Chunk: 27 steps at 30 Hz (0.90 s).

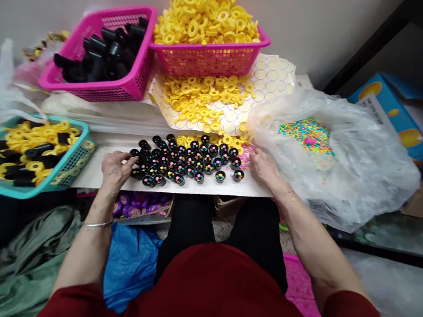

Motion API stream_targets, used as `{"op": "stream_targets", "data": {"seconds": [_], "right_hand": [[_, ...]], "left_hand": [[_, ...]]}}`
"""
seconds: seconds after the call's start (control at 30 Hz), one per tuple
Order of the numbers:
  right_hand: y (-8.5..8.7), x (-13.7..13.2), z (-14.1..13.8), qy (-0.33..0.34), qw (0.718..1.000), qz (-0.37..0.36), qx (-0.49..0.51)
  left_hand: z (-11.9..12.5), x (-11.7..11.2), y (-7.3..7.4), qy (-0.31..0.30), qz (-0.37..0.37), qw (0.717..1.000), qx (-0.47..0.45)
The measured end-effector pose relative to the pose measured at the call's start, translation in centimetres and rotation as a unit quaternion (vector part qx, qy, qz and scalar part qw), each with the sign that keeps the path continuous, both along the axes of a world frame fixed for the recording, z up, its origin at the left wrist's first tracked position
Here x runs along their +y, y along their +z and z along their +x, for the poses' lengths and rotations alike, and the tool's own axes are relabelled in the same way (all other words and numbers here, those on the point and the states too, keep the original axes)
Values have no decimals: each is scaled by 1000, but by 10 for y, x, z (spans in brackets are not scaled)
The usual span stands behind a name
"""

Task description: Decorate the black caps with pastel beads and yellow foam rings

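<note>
Several short black tubes (188,162) stand upright in a cluster on a white board (92,176), their open tops showing coloured beads. My left hand (117,166) rests at the cluster's left edge, fingers curled against the outermost tubes. My right hand (264,167) lies at the cluster's right end, fingers bent and pressed together beside the mouth of a clear plastic bag (350,163) holding pastel beads (307,134); what the fingers hold, if anything, is hidden.
Behind the tubes lie loose yellow rings (202,102) on sticker sheets. At the back, a pink basket of yellow rings (206,59) and a pink basket of black tubes (94,85). A teal basket (71,164) with rings and tubes stands left. A blue box (397,115) is at right.
</note>
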State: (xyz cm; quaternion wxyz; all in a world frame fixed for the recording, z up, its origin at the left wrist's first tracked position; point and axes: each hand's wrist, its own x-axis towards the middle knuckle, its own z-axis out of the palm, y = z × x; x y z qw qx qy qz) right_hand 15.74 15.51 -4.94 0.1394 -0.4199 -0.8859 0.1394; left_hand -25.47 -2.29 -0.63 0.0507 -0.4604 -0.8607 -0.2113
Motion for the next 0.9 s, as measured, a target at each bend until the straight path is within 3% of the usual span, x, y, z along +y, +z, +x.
{"op": "stream_targets", "data": {"seconds": [0.1,0.17,0.23,0.3,0.37,0.43,0.5,0.53,0.57,0.63,0.7,0.77,0.83,0.9], "right_hand": [[0,4,-1,-12,999,-3,-34],[2,5,0,-26,999,-4,-27],[5,6,1,-43,999,-6,32],[8,5,4,-73,988,-21,131],[12,-2,6,-121,955,-72,260],[17,-17,8,-169,890,-158,393],[25,-42,10,-182,818,-232,494],[30,-57,11,-166,797,-256,521],[35,-73,12,-139,791,-268,532],[45,-105,14,-58,822,-260,504],[52,-129,16,0,858,-214,467],[53,-144,16,-1,869,-179,462],[47,-152,15,-59,844,-195,496],[38,-156,14,-130,781,-262,552]], "left_hand": [[26,-5,24,11,84,996,-8],[56,-9,37,-19,166,983,-73],[96,-12,43,-68,229,949,-204],[142,-13,43,-107,246,893,-362],[189,-12,37,-120,216,801,-545],[233,-7,30,-112,139,662,-728],[268,1,24,-91,86,535,-836],[282,5,21,-75,75,483,-869],[292,8,19,-57,75,440,-893],[306,13,15,-29,92,376,-922],[311,14,13,-13,113,342,-933],[311,11,11,-7,114,331,-937],[308,6,8,-9,100,333,-938],[304,1,5,-15,92,347,-933]]}}
